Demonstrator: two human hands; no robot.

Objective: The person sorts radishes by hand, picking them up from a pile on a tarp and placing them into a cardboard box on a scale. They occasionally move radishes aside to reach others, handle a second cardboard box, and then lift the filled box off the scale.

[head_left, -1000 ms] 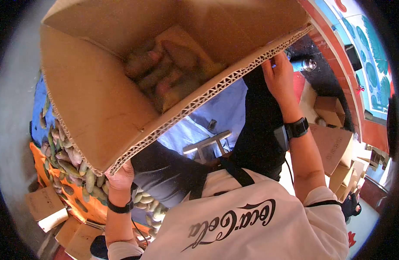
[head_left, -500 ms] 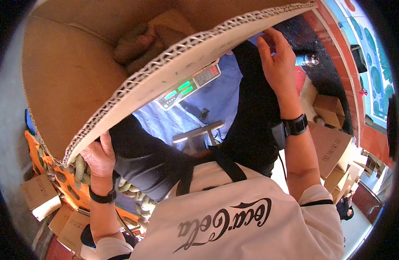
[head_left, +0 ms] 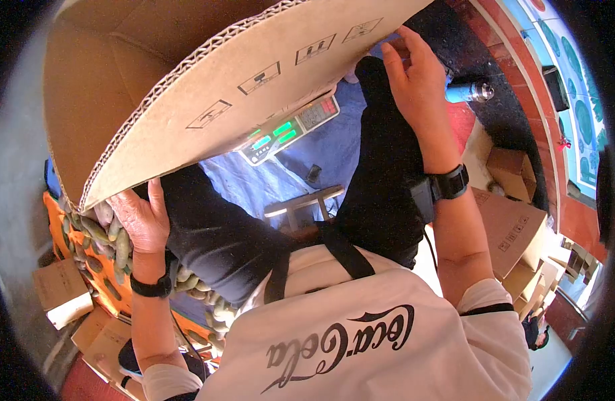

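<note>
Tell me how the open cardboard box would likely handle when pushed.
The cardboard box probably feels stiff, given its thick corrugated rim. Its broad outer wall might bow if pushed mid-panel. Weight is uncertain: its bottom is hidden.

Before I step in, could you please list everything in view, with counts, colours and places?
Open cardboard box: one, brown, tilted, upper left to centre
Weighing scale: one, pale with lit green displays, partly hidden behind the box
Central sheet: one visible, blue, centre
Small object: one, black, centre
Bar: one, pale, centre
Elongated produce: many, greenish-brown, left
Outer sheet: one visible, orange, left
Cylinder: one, blue with silver end, upper right
Cartons: several, brown, right and lower left
Wall panel: one, blue and green, upper right
Other person: one, dark clothing, far right
Shirt: one, white, bottom
Trousers: one pair, black, centre
Wristbands: two, black, one per wrist
Left hand: one, bare, box's lower-left corner
Right hand: one, bare, box's right end
</note>
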